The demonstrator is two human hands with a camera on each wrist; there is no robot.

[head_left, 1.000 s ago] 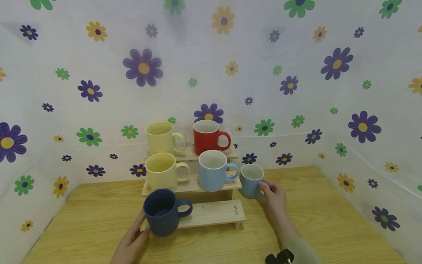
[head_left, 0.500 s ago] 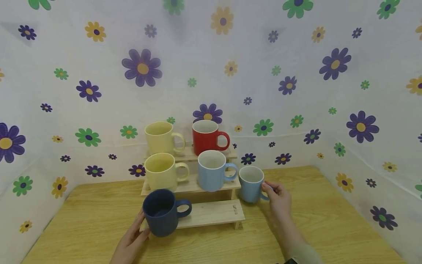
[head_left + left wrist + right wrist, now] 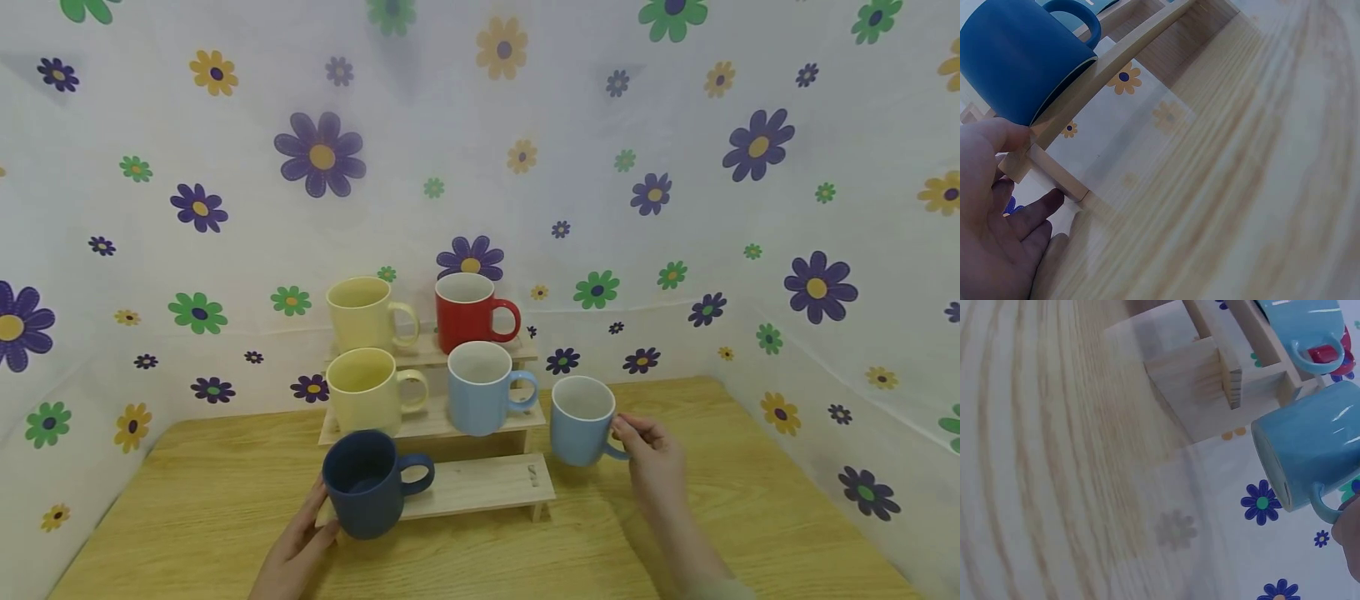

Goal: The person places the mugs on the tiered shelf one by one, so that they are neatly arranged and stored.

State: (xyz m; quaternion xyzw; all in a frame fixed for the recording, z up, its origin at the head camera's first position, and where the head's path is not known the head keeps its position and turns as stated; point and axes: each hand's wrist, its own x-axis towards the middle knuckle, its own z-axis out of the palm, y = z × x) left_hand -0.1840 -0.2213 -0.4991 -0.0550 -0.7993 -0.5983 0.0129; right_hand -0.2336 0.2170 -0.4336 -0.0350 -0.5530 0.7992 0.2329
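Note:
My right hand [image 3: 654, 462] pinches the handle of a light blue mug [image 3: 581, 432] with a white inside, to the right of a stepped wooden rack [image 3: 487, 487]. In the right wrist view the underside of that mug [image 3: 1272, 469] shows, raised off the table. My left hand [image 3: 294, 546] holds the left end of the rack's lowest shelf. The left wrist view has the thumb [image 3: 1007, 132] on the shelf end and the other fingers [image 3: 1035, 215] curled below it, beside the leg. A dark blue mug [image 3: 367, 492] stands on that shelf, right by the thumb.
On the middle shelf stand a yellow mug [image 3: 366, 396] and another light blue mug [image 3: 480, 392]. The top shelf carries a second yellow mug [image 3: 362, 317] and a red mug [image 3: 465, 315]. A flower-patterned white cloth [image 3: 420, 225] surrounds the wooden table [image 3: 210, 483].
My right hand has brought the light blue mug nearer and to the right, away from the rack's side. The left hand and the dark blue mug have stayed in place.

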